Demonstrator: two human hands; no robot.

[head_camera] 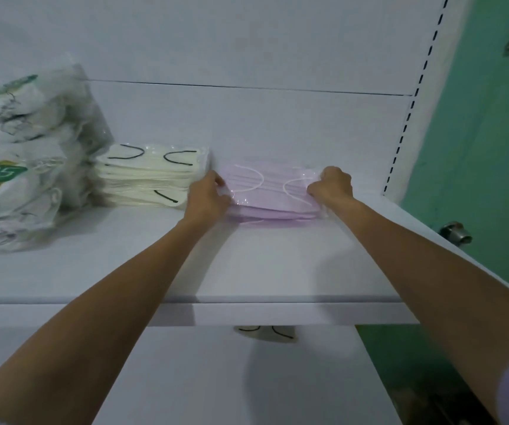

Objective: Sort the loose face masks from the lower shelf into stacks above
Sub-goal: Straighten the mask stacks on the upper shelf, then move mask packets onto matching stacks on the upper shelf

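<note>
Grips the pink mask stack (273,191) at both short ends, just right of the frame's centre, on the upper shelf (277,262) and close against the back panel. Curls the left hand (208,196) round the stack's left end, with fingers (218,180) bent over the top wrapper and the thumb hidden. Pinches the right end with the right hand (331,184), fingers (314,189) bunched tight on the clear wrapper edge. Seems to take both ends at once to square the slippery wrapped pieces into one even pile and stop them fanning out. Keeps the pile just beside, yet apart from, the white mask stack (155,179) with black ear loops at centre left, most likely to keep the colours separate. Leaves the bulky bag of masks (23,167) at far left untouched. Shows one loose mask (265,332), white with black loops, peeking from under the shelf edge on the lower shelf (247,378) at bottom centre, so probably more sorting ahead. Calls for a gentle release, to avoid dragging the top wrappers askew.
</note>
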